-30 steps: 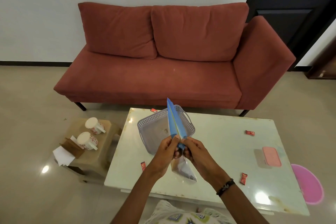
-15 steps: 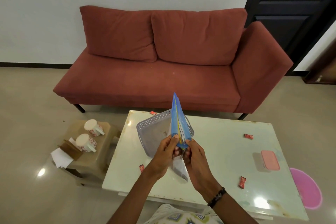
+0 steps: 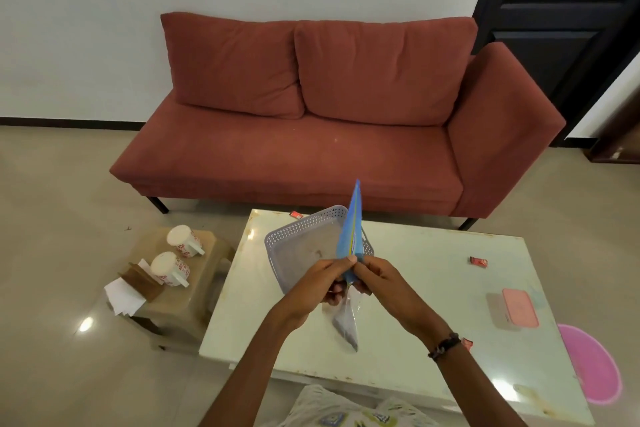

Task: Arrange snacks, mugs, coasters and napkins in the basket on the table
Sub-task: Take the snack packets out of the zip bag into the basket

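- While the view is looking down over a pale surface, both hands are meeting above its near-left part, in front of a red sofa.
- The left hand and the right hand are each pinching a blue packet near its lower end; each grip is clamped on the packet, thumbs pressing from opposite sides.
- The packet is standing edge-on and upright, its tip pointing up and away, above the right part of the basket.
- Something clear and crinkly, perhaps a plastic bag, is hanging below the hands; what it holds is hard to tell.
- The grey perforated basket is sitting on the far-left part of the surface.
- Small red snack wrappers are lying apart on the surface: one at the right, another at the far edge behind the basket.
- A pink case is lying near the right edge.
- Two white flowered mugs are lying tipped on a low stool left of the surface, beside brown coasters and white napkins.
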`<state>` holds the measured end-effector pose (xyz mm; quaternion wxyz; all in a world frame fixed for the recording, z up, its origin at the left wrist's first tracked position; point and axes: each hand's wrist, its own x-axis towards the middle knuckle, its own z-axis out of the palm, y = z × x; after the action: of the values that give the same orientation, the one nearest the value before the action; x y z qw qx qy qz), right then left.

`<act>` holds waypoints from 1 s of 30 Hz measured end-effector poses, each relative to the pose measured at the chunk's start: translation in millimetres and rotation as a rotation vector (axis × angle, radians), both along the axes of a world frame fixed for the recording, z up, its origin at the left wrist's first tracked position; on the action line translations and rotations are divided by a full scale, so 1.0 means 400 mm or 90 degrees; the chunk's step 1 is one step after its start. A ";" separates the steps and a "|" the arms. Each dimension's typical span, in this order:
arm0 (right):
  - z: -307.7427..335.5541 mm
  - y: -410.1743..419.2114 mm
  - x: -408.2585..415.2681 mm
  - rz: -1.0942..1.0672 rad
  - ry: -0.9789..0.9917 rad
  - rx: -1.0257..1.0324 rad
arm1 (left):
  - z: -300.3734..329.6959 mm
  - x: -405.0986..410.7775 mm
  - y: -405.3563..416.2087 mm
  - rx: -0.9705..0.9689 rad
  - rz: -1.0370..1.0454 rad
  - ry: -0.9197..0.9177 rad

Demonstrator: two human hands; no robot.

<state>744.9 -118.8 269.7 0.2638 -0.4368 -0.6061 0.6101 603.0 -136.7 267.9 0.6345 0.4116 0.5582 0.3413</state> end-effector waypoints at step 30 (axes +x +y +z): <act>-0.020 0.049 -0.012 -0.093 -0.302 0.192 | -0.036 0.023 -0.007 0.082 -0.011 0.361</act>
<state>740.1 -99.1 261.9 0.2198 -0.5656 -0.7016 0.3735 612.3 -139.5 253.5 0.4287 0.5349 0.6869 0.2416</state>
